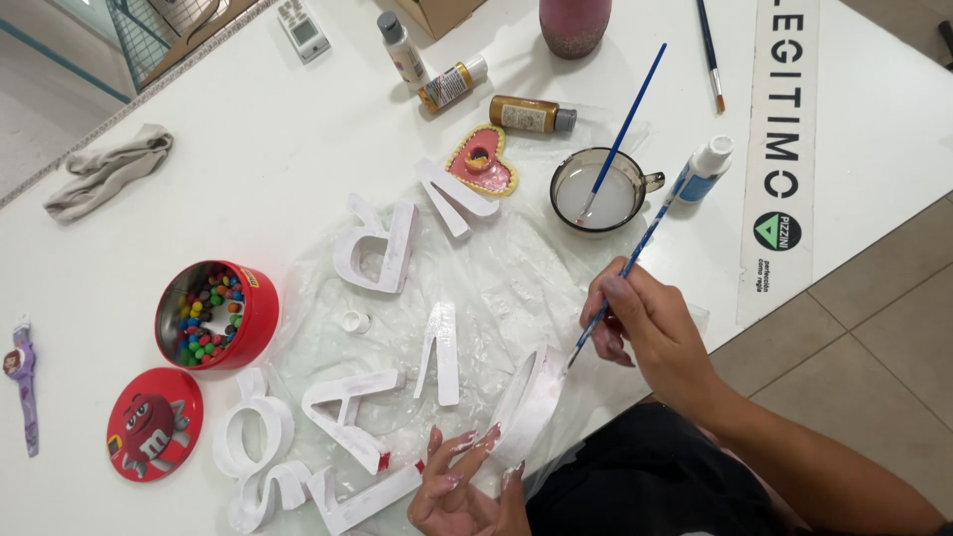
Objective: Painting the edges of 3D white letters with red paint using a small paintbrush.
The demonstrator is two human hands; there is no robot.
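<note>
The left hand (467,486) pinched a white-painted, thick curved block letter (531,402) at its lower edge, fingertips smeared with white, holding it on edge over a crinkled sheet of clear plastic (516,283) near the front of the white counter (258,169); the right hand (645,323) was closed around a thin blue-handled paintbrush (615,288), its bristle tip touching the letter's upper edge.

Other chunky white letters lay flat on and beside the plastic: an R shape (377,248), a V shape (457,197), a narrow V-like piece (440,352), an A shape (349,402), and rounded ones (256,437) at the front left; a small white cap (355,322) sat between them.

A glossy pink heart-shaped dish (481,162) with a gold rim lay beside the V shape; a clear glass cup (599,191) held milky white liquid with a second blue brush (623,124) leaning in it; a small white bottle with a blue label (703,171) lay just beside the cup.

A round red tin (216,315) stood open, filled with many-coloured candies; its red lid (154,424) lay flat near it.

Farther back lay gold paint bottles (531,115), a white bottle (402,50), a pink speckled vessel (574,25), another brush (711,55); a crumpled grey cloth (107,171) and a purple watch (22,382) lay at the left.
</note>
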